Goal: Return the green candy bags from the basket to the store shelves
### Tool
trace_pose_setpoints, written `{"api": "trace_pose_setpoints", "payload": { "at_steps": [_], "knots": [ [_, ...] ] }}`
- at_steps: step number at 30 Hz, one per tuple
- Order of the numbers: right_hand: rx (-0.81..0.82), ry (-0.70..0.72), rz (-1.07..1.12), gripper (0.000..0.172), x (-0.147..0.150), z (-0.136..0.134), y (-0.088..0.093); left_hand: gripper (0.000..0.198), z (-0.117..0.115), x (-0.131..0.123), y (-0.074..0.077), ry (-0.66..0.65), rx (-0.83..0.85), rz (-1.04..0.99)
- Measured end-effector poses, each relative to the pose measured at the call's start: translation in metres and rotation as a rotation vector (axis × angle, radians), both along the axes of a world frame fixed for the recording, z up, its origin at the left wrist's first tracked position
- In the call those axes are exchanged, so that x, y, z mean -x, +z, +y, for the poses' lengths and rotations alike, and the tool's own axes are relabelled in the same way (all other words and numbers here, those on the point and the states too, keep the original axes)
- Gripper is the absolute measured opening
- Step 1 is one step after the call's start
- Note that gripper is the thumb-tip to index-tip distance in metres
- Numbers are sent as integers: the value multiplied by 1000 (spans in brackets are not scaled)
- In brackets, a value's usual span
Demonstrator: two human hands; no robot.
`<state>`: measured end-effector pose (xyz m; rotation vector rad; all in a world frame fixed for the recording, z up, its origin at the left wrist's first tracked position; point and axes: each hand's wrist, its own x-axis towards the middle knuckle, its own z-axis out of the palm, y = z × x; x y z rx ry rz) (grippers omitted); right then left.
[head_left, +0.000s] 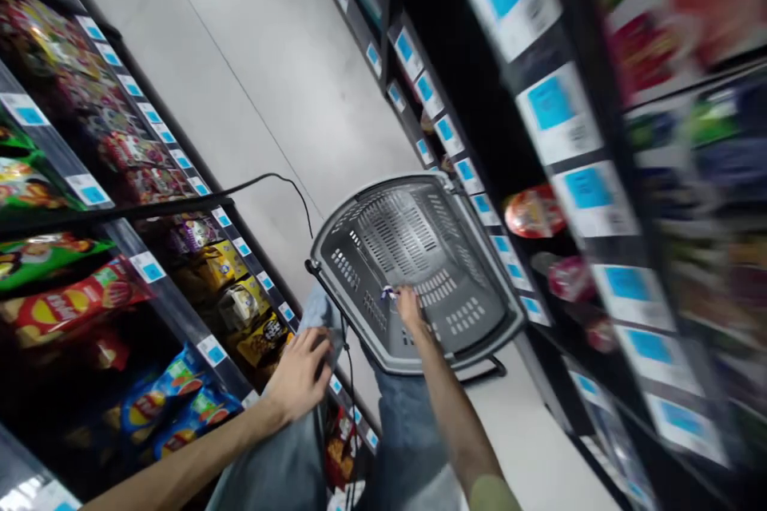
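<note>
A grey plastic shopping basket [515,327] with slotted walls stands on the floor in front of my knees. My right hand [410,306] reaches down inside it, fingers closed on a small white and purple item [389,292]. The item is too small to name, and the fingers partly cover it. On my bent left knee lies my left hand [304,371], holding nothing, its fingers loosely spread over the denim.
Snack shelves line the left side, with red chip bags [72,303] and blue chip bags [180,399]. A tall shelf with blue price tags [548,104] runs along the right. A black cable [264,177] crosses from the left shelf toward the basket.
</note>
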<state>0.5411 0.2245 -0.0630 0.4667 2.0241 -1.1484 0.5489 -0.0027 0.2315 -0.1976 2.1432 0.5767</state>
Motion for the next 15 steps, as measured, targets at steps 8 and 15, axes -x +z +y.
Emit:
{"api": "trace_pose_setpoints", "payload": {
  "at_steps": [8, 15],
  "knots": [
    [41, 111, 24, 27, 25, 29, 201, 24, 5, -39, 20, 2, 86, 58],
    [157, -145, 57, 44, 33, 17, 337, 26, 15, -56, 73, 222, -176, 137]
  ]
}}
